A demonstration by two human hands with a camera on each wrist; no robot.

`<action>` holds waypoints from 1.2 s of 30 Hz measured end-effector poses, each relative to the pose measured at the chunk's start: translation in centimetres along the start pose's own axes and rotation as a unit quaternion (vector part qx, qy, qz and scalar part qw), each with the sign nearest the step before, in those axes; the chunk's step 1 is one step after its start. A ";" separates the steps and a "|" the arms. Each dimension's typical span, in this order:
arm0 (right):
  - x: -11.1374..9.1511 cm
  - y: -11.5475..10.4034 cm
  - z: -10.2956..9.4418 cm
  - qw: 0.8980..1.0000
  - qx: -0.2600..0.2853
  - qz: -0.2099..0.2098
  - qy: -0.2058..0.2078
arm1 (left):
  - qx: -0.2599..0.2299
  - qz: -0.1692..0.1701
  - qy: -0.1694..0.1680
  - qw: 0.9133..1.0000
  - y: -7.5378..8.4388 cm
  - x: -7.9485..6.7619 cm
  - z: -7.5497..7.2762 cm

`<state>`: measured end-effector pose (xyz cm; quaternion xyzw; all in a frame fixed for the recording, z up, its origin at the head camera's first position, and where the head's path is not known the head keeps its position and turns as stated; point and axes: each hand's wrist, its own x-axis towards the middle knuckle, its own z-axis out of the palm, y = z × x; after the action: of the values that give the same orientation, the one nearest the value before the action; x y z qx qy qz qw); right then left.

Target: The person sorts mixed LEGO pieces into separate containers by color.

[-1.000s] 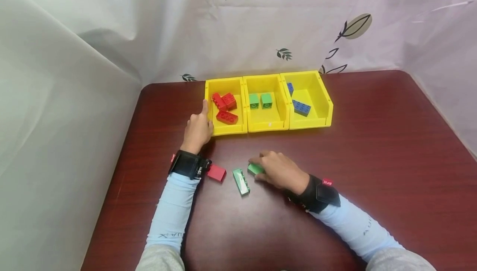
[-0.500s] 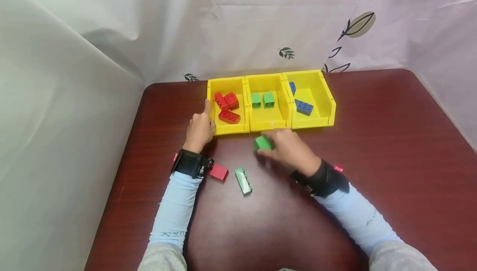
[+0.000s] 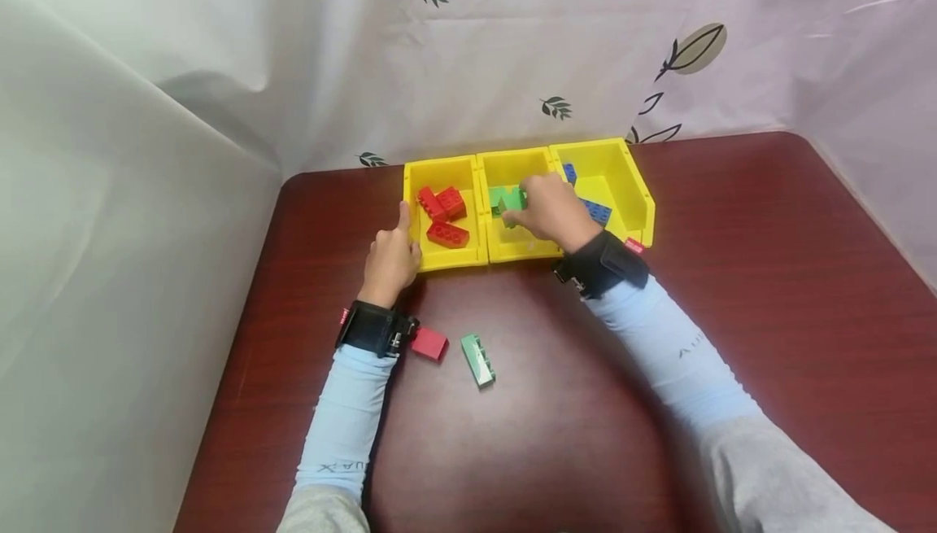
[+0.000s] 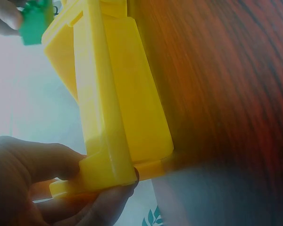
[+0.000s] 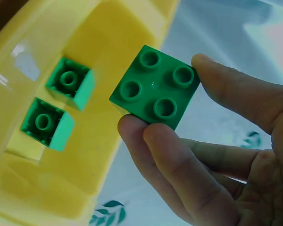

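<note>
My right hand [image 3: 558,209] pinches a square green building block [image 5: 153,87] between thumb and fingers, above the middle yellow bin [image 3: 523,251]. The block's four-sided top with its round studs faces the right wrist camera. Two more green blocks [image 5: 41,121] lie inside that bin, partly hidden by the hand in the head view. With thumb and fingers, my left hand [image 3: 390,262] grips the side wall of the left yellow bin [image 4: 101,94]. Several red blocks [image 3: 448,234] lie in the left bin.
On the table in front of the bins lie a red block [image 3: 429,344], beside the left wrist, and a long green block [image 3: 478,360]. The right yellow bin [image 3: 613,171] contains blue blocks [image 3: 597,211]. A white patterned cloth [image 3: 483,45] hangs behind the table.
My right hand has lifted the green block from the table and carried it forward, over the middle bin. The left hand stays at the left bin.
</note>
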<state>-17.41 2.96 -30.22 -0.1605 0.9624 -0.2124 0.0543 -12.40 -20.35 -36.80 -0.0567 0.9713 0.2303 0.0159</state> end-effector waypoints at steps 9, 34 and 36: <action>2.5 0.9 2.6 0.997 -0.031 0.048 -0.059 | 0.001 -0.003 -0.011 1.000 0.3 -0.1 0.7; 3.8 1.6 4.8 0.998 -0.048 -0.025 -0.037 | 0.005 0.006 0.005 1.000 0.1 0.1 -0.3; 3.8 1.6 5.0 0.998 -0.048 -0.027 -0.036 | 0.002 0.003 0.004 1.000 0.0 0.1 -0.1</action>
<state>-20.60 1.12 -35.62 -0.1969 0.9641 -0.1612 0.0757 -12.45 -20.38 -36.68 -0.0547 0.9720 0.2284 0.0117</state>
